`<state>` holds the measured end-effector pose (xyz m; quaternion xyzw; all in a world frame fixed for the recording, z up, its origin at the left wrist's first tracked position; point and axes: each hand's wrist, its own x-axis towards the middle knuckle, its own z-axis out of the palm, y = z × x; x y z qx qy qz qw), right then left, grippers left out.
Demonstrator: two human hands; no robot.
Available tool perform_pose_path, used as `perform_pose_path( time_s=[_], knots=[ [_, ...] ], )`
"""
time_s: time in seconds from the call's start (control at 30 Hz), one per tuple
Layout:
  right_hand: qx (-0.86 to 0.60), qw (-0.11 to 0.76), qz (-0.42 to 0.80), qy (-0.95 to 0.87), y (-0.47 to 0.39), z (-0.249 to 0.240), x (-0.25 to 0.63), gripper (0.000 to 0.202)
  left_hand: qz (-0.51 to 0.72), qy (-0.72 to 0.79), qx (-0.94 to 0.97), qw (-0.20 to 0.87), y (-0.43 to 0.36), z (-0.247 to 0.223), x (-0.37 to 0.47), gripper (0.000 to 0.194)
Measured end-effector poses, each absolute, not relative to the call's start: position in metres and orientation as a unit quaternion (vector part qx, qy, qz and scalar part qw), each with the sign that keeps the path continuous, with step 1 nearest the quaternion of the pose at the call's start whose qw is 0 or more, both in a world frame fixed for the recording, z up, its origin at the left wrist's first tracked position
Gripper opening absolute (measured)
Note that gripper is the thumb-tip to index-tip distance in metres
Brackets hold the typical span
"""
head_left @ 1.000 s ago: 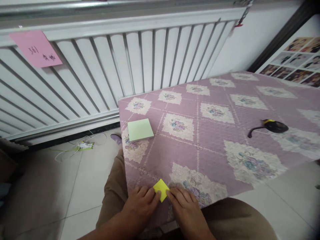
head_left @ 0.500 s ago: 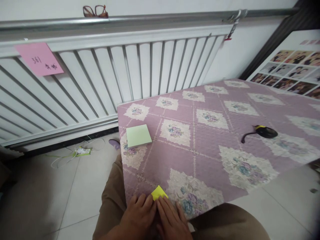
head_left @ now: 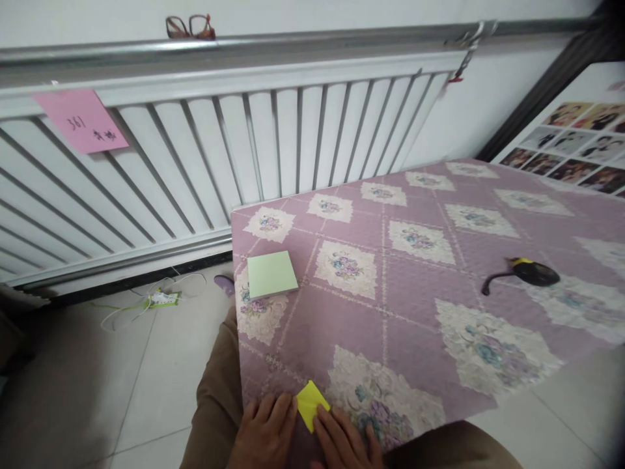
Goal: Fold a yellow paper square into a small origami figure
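A small piece of folded yellow paper [head_left: 310,402] lies on the patterned cloth near the front corner of the table, with a pointed end facing away from me. My left hand [head_left: 266,428] rests just left of it, fingers flat on the cloth and the fingertips close to the paper's left edge. On the other side, my right hand [head_left: 346,438] lays its fingertips on the paper's lower right edge, fingers stretched out. Both thumbs are mostly hidden. Farther up the table is a pale green pad of sticky notes [head_left: 272,274], apart from both hands.
Purple floral cloth [head_left: 336,326] covers the table. A black and yellow object with a short strap [head_left: 534,272] lies at right. Behind stands a white radiator [head_left: 288,143] with a pink note [head_left: 82,121]; glasses [head_left: 190,27] sit above the pipe. A power strip [head_left: 163,298] lies on the floor.
My hands have moved apart and slightly down, uncovering more of the yellow paper. The view has shifted a little.
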<state>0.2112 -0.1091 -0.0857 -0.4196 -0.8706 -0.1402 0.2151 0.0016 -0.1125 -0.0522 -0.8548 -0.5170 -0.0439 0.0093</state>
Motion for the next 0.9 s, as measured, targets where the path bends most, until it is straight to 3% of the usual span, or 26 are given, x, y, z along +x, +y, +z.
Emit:
perform_pose_path(
  time_s=[0.07,0.13,0.27,0.37,0.57,0.9],
  knots=[
    [-0.440,0.221,-0.093,-0.866,-0.101,-0.081,0.208,0.018,-0.023,-0.572,-0.818,-0.060,-0.104,-0.041,0.009,0.033],
    [-0.483,0.211,-0.023,-0.850,-0.093,-0.073,0.202,0.009,0.005,-0.607,-0.784,-0.134,-0.092,-0.028,0.017,0.019],
    [-0.570,0.202,0.083,-0.792,-0.080,-0.057,0.192,0.007,0.025,-0.632,-0.752,-0.184,-0.071,-0.010,0.027,0.015],
    [-0.585,0.198,0.078,-0.783,-0.073,-0.047,0.189,0.020,0.009,-0.639,-0.740,-0.209,-0.065,-0.008,0.028,0.018],
    [-0.610,0.153,0.077,-0.773,-0.067,-0.039,0.184,0.018,0.001,-0.643,-0.731,-0.229,-0.063,-0.009,0.027,0.022],
    [-0.566,0.233,0.148,-0.777,-0.072,-0.050,0.187,0.016,-0.052,-0.601,-0.753,-0.265,-0.070,-0.020,0.023,0.020]
  ],
)
